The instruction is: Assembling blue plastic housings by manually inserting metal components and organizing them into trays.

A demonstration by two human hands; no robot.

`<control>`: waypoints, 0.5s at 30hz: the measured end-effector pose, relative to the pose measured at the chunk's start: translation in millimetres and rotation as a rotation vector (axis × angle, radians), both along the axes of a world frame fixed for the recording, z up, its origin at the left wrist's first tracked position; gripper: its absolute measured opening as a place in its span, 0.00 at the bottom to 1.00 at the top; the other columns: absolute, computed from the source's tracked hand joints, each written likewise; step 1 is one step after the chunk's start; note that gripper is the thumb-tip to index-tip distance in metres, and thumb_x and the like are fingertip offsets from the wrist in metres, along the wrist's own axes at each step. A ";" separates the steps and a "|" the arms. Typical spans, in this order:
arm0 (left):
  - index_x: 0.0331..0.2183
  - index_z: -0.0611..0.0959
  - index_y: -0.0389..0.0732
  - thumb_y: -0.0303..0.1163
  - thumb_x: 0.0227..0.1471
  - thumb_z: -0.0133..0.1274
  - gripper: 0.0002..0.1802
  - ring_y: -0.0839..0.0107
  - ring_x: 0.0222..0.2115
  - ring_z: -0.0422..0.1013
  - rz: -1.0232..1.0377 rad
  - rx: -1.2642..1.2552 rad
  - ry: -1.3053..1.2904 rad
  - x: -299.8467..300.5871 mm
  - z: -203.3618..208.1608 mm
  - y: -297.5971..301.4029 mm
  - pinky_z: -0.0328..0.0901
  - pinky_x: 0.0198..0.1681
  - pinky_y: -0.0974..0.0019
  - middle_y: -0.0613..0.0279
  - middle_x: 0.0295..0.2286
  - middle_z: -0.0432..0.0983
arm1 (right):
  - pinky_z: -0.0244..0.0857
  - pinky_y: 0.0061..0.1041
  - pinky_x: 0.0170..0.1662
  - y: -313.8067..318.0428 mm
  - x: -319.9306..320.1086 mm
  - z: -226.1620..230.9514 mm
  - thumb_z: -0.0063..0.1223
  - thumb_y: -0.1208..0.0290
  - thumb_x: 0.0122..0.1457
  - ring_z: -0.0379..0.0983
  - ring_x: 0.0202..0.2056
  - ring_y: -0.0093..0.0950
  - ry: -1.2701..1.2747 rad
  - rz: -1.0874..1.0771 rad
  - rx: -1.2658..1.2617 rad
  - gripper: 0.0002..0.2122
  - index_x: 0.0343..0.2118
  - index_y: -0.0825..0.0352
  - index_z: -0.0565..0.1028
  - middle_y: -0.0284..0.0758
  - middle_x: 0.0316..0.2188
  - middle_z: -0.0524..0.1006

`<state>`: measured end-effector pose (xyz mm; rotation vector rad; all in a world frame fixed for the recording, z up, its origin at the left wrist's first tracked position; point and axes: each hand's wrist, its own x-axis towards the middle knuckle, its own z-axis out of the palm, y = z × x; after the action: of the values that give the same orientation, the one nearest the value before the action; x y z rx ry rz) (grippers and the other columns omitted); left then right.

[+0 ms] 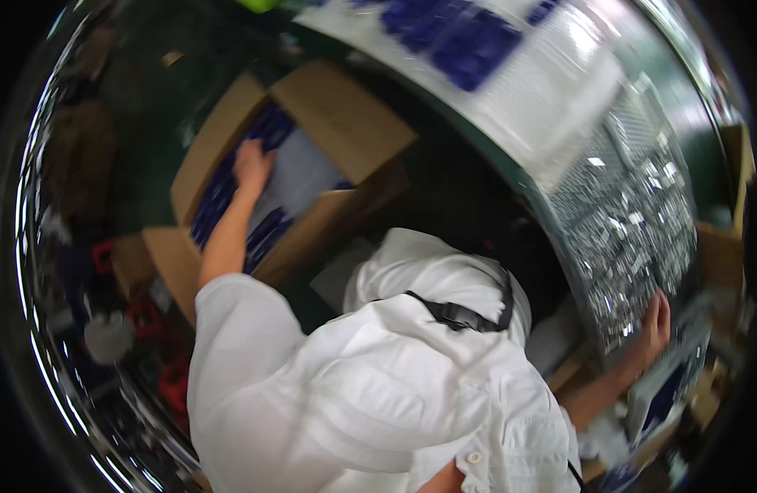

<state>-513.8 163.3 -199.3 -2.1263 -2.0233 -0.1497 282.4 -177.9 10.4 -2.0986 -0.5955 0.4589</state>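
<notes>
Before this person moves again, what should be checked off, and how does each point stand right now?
1. Left hand reaches inside the open cardboard box: ok.
2. Box flaps folded out, leaving the opening free: ok.
3. Blue packets lie in the box near the left hand: ok.
4. Left hand actually gripping a packet: cannot tell, the picture is blurred.
5. Right hand rests on the edge of the tray of small shiny parts: ok.
6. Right hand holding anything: cannot tell.
</notes>
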 end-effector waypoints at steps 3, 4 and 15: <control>0.49 0.80 0.38 0.46 0.58 0.60 0.25 0.46 0.49 0.73 -0.019 -0.082 0.148 -39.4 7.0 -16.0 0.69 0.51 0.49 0.47 0.47 0.76 | 0.61 0.12 0.35 15.4 8.7 -24.5 0.60 0.63 0.67 0.72 0.34 0.11 0.268 -0.087 0.233 0.15 0.51 0.65 0.83 0.26 0.35 0.83; 0.50 0.79 0.36 0.45 0.60 0.59 0.24 0.45 0.50 0.72 -0.044 -0.113 0.114 -35.3 10.9 -8.8 0.68 0.52 0.49 0.46 0.48 0.75 | 0.60 0.11 0.34 6.4 4.7 -21.0 0.60 0.63 0.67 0.73 0.34 0.10 0.292 -0.124 0.232 0.14 0.51 0.64 0.83 0.26 0.36 0.84; 0.61 0.66 0.29 0.42 0.72 0.41 0.28 0.69 0.38 0.72 -0.266 -0.237 -1.670 201.2 264.6 -3.6 0.70 0.47 0.65 0.54 0.45 0.74 | 0.65 0.13 0.30 -12.9 -14.8 -11.5 0.61 0.68 0.66 0.70 0.27 0.13 0.489 -0.099 0.450 0.14 0.51 0.67 0.82 0.27 0.31 0.81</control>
<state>-312.6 159.7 65.3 -2.6102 -2.2075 -2.4983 267.6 -190.8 -1.1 -1.5060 -0.2719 0.6825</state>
